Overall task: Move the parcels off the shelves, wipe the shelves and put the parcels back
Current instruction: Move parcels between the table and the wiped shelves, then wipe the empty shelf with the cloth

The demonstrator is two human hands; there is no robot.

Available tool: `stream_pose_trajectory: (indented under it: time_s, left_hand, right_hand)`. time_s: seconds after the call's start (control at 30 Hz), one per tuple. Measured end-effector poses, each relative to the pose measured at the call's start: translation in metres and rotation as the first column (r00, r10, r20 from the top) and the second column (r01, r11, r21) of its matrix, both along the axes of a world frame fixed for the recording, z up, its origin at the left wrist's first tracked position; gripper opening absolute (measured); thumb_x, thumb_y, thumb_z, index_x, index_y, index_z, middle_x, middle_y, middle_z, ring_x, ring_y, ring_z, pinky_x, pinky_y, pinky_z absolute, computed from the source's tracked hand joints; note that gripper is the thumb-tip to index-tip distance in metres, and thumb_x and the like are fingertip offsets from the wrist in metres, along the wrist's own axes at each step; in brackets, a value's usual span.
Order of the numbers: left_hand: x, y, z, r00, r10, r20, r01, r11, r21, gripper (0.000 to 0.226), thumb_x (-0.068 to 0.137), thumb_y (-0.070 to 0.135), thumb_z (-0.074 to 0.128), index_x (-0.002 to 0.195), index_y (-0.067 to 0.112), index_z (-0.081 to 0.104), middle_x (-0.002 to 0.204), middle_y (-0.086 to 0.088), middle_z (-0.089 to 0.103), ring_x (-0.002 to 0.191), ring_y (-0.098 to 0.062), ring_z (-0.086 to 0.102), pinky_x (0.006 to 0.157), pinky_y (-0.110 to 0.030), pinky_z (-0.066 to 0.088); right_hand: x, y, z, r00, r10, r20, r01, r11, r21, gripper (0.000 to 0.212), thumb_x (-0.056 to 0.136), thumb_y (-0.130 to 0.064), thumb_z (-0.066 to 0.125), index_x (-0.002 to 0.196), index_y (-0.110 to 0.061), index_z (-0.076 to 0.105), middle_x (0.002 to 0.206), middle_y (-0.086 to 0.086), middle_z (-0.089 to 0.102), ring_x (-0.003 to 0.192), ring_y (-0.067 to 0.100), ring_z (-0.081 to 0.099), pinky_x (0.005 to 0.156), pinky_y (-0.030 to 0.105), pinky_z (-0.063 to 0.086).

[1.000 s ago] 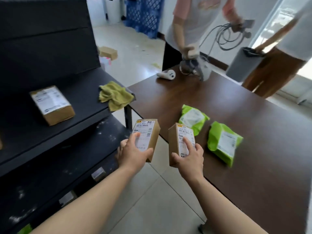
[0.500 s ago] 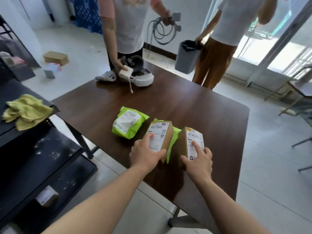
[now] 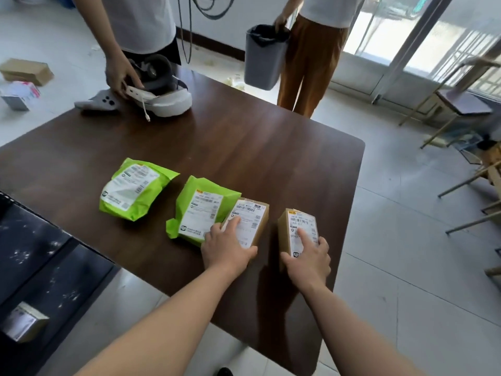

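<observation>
**Four Parcels Lay on the Table [image 3: 244, 147], Two of Them in Hand**

Both hands were down at the near edge of the dark brown table, each clamped on its own cardboard parcel. The left hand [image 3: 226, 246] gripped the left box [image 3: 253, 215], thumb along its right side and index finger stretched over the white label. The right hand [image 3: 307, 256] held the right box [image 3: 296, 225] in the same way, thumb on the left face and index finger on the label. The two boxes stood apart, with a strip of bare tabletop between them. The left box sat right against the near green mailer [image 3: 202, 208]; whether it overlapped the bag's edge could not be told. The far green mailer [image 3: 135, 189] lay further left, clear of the rest.

At the left, the black shelf [image 3: 40, 253] showed white scuffs, and a small labelled box [image 3: 24, 321] sat on a lower level.

Across the table, another person's hand rested on a white headset [image 3: 162, 96] beside a grey controller [image 3: 100, 101]. A second person stood holding a grey bin [image 3: 264, 58].
</observation>
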State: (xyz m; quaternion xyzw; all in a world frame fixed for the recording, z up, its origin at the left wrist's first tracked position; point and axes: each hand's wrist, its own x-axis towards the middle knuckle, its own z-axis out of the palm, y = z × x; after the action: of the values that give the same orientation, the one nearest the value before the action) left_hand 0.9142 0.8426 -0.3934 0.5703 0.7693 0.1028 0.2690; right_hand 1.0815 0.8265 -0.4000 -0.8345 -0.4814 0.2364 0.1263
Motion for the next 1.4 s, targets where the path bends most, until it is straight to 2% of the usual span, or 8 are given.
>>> stream_pose_trajectory:
  time_s: [0.17,0.4,0.6,0.8,0.93,1.1,1.2,1.4]
  left_hand:
    - [0.011,0.003,-0.018,0.995,-0.022,-0.094,0.019,1.0,-0.025,0.087,0.072,0.059,0.067,0.144,0.038,0.024,0.141,-0.008,0.033,0.125,-0.028,0.038,0.104,-0.037,0.032]
    - [0.015,0.0,-0.029,0.995,-0.026,-0.099,0.021,0.998,-0.057,0.091,0.071,0.058,0.069,0.145,0.036,0.02,0.14,-0.01,0.034,0.13,-0.028,0.034,0.11,-0.04,0.029]
    - [0.008,-0.001,-0.015,0.995,0.001,-0.1,-0.008,0.998,-0.07,0.073,0.081,0.055,0.06,0.144,0.03,0.031,0.144,-0.008,0.033,0.133,-0.028,0.031,0.109,-0.04,0.027]
    - [-0.019,-0.005,0.022,0.983,0.13,0.132,-0.133,0.991,0.019,0.04,0.088,0.042,0.057,0.121,0.02,0.06,0.122,0.003,0.063,0.114,-0.019,0.056,0.095,-0.034,0.042]
    - [-0.057,-0.017,0.054,0.944,0.221,0.245,-0.251,0.963,0.097,0.024,0.088,0.031,0.058,0.106,0.018,0.067,0.109,0.0,0.069,0.103,-0.021,0.062,0.089,-0.032,0.049]
    - [-0.118,-0.037,0.084,0.882,0.371,0.289,-0.43,0.885,0.177,0.015,0.088,0.027,0.057,0.093,0.02,0.07,0.098,0.002,0.07,0.096,-0.02,0.062,0.08,-0.028,0.048]
    - [-0.16,-0.053,0.095,0.822,0.471,0.32,-0.545,0.814,0.201,0.013,0.087,0.025,0.058,0.085,0.02,0.07,0.09,0.0,0.071,0.091,-0.021,0.063,0.078,-0.03,0.051]
    - [-0.258,-0.083,0.111,0.716,0.603,0.352,-0.688,0.694,0.21,0.014,0.088,0.022,0.058,0.088,0.016,0.07,0.086,-0.002,0.07,0.085,-0.022,0.064,0.076,-0.031,0.052]
  right_hand:
    - [0.004,0.002,-0.016,0.999,0.041,0.029,-0.04,0.999,-0.014,0.073,0.082,-0.046,0.068,0.144,-0.042,0.029,0.153,0.007,0.015,0.138,0.032,0.026,0.113,0.048,0.026]
    - [0.003,-0.002,-0.027,0.996,0.093,-0.017,-0.094,0.992,-0.09,0.079,0.083,-0.045,0.066,0.147,-0.044,0.019,0.155,0.008,0.003,0.143,0.033,0.011,0.116,0.049,0.015]
    - [0.0,0.002,-0.009,0.991,0.131,-0.017,-0.132,0.988,-0.076,0.066,0.088,-0.04,0.061,0.146,-0.038,0.029,0.158,0.008,0.005,0.146,0.031,-0.004,0.118,0.05,0.005]
    - [-0.032,0.011,0.03,0.961,0.256,-0.101,-0.254,0.967,0.031,0.055,0.088,-0.032,0.061,0.141,-0.027,0.044,0.155,0.008,0.024,0.144,0.028,0.014,0.117,0.045,0.017]
    - [-0.076,0.017,0.06,0.898,0.405,-0.17,-0.385,0.912,0.142,0.049,0.087,-0.024,0.061,0.134,-0.016,0.054,0.143,0.006,0.045,0.135,0.022,0.036,0.114,0.037,0.027]
    - [-0.139,0.02,0.093,0.801,0.563,-0.203,-0.516,0.821,0.243,0.039,0.086,-0.017,0.061,0.126,-0.016,0.061,0.132,0.005,0.057,0.125,0.021,0.049,0.108,0.035,0.034]
    - [-0.183,0.02,0.107,0.74,0.629,-0.239,-0.565,0.774,0.286,0.034,0.086,-0.015,0.061,0.12,-0.016,0.066,0.12,0.008,0.066,0.101,0.019,0.059,0.1,0.036,0.042]
    - [-0.277,0.026,0.122,0.645,0.723,-0.247,-0.65,0.689,0.319,0.03,0.085,-0.013,0.063,0.114,-0.016,0.07,0.088,0.002,0.063,0.069,0.016,0.053,0.081,0.031,0.045]
